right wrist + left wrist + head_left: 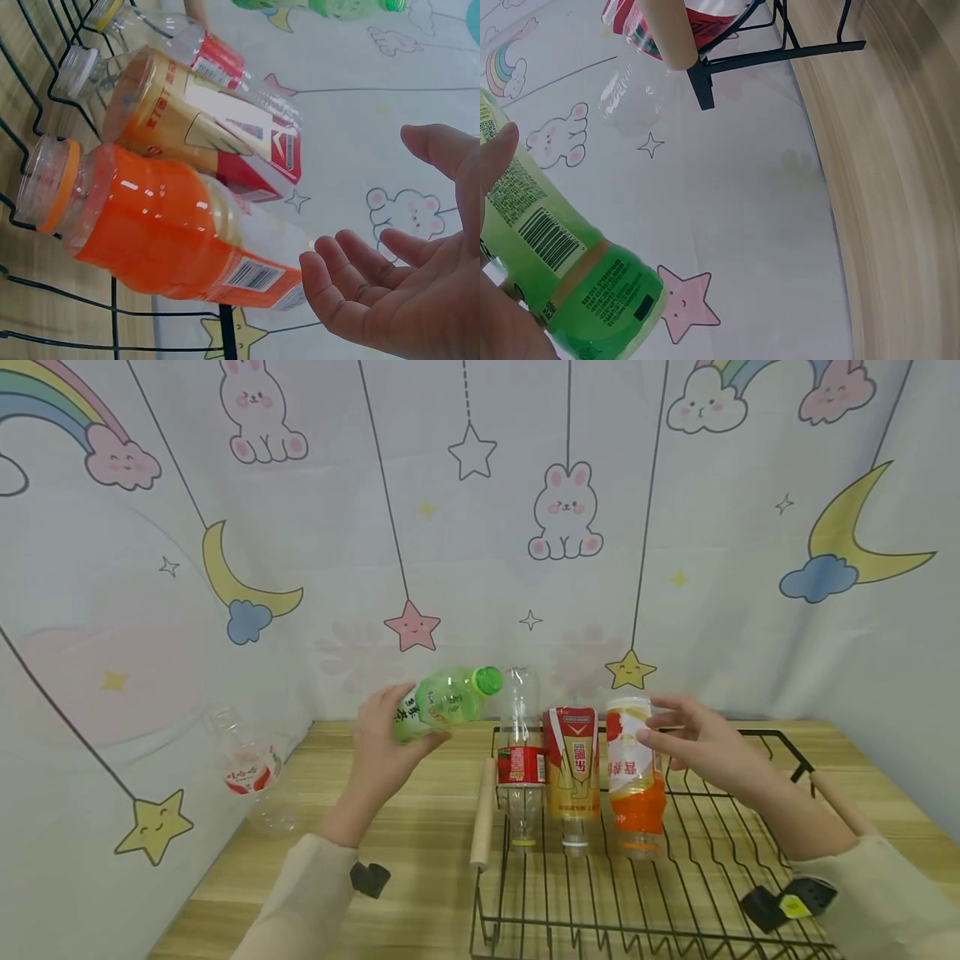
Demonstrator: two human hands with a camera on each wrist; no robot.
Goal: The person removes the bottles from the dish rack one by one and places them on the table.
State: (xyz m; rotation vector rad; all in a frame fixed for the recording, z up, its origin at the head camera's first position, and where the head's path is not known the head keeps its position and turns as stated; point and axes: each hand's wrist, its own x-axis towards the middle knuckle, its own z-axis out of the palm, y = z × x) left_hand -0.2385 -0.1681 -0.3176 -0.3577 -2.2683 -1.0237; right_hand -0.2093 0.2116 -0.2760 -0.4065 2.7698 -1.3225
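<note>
My left hand [378, 743] grips a green plastic drink bottle [450, 700], tilted with its green cap up and to the right, left of the wire rack [585, 935]. The left wrist view shows the bottle's barcode label [551, 238] close to the thumb. At the right, my right hand [701, 743] has its fingers spread loosely, fingertips right at the upper end of an orange-and-white bottle [636, 768]. That bottle stands neck down in the rack, its capless neck [49, 184] low among the wires. Nothing lies in the right palm.
Beside the orange-and-white bottle, a red-and-gold bottle [573, 760] and a clear bottle with a red label [522, 766] also stand neck down. The rack has wooden handles [483, 814]. Another clear bottle [251, 772] stands upright at the left, near the patterned curtain [337, 527].
</note>
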